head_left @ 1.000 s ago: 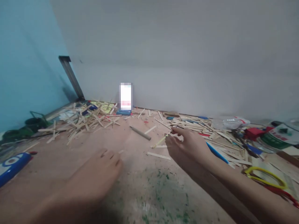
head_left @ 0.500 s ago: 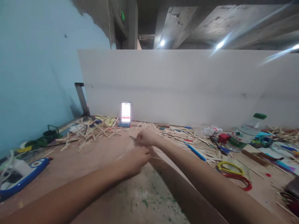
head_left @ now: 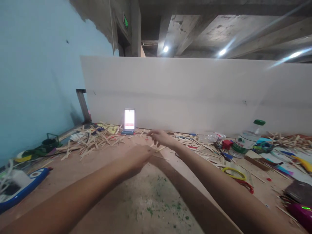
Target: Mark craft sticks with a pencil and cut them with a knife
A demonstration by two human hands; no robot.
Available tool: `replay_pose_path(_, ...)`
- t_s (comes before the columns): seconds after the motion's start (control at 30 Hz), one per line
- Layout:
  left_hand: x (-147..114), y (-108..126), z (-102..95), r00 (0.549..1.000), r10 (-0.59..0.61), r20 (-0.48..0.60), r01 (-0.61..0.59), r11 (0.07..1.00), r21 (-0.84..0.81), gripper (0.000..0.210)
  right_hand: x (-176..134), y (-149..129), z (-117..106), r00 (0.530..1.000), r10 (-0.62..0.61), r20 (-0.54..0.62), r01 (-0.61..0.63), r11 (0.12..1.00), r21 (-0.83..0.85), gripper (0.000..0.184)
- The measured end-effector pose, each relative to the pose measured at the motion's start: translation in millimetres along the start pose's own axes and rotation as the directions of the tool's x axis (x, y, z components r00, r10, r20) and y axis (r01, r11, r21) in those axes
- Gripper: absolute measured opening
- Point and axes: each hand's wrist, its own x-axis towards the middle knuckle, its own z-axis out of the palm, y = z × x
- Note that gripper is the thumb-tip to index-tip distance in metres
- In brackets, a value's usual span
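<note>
My right hand (head_left: 161, 138) hovers over the far middle of the table, its fingers apart and slightly bent, with nothing visible in them. Nearer to me and to the left, my left hand (head_left: 141, 157) is closed, its fingers curled down and mostly hidden. Whatever it may hold does not show. A short wooden stick (head_left: 161, 149) lies right by the left fingertips, under the right palm; whether the fingers touch it I cannot tell. Many thin wooden sticks (head_left: 91, 139) are heaped to the left, and more sticks (head_left: 209, 154) spread to the right.
A lit phone (head_left: 129, 120) stands against the white partition (head_left: 170, 87). On the right are a plastic bottle with a green cap (head_left: 245, 141), yellow-handled scissors (head_left: 234, 173) and a red block (head_left: 227, 144). A blue boat-shaped item (head_left: 29, 187) sits left. Green crumbs (head_left: 156, 204) dot the near tabletop.
My right hand has lifted and opened its fingers, moving slightly right of the phone; a thin piece at its fingertips no longer shows there. My left hand has shifted slightly forward. The view has tilted a little.
</note>
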Motion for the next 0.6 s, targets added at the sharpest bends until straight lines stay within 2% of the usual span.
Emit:
replay_pose_path(0.13, 39.8, 16.5, 6.5, 1.0, 0.013, 0.02, -0.013, 1.0, 0.015, 0.035, -33.8, 25.5, -24.3, 0.991, 0.032, -0.131, -0.004, 0.978, 0.21, 0.037)
replay_pose_path(0.23, 47.1, 22.5, 6.5, 1.0, 0.029, 0.01, -0.03, 0.999, 0.03, 0.035, -59.3, 49.4, -33.2, 0.964, 0.084, -0.252, -0.007, 0.956, 0.294, 0.035)
replay_pose_path(0.43, 20.2, 20.6, 0.3, 0.998, 0.067, 0.014, -0.068, 0.994, 0.086, 0.03, -97.5, 77.6, -29.8, 0.9, 0.184, -0.396, -0.014, 0.918, 0.395, 0.032)
replay_pose_path(0.6, -25.8, 39.9, -6.2, 0.989, 0.138, -0.044, -0.136, 0.989, 0.053, 0.018, -126.3, 81.2, -17.3, 0.905, 0.206, -0.372, -0.013, 0.888, 0.459, 0.027)
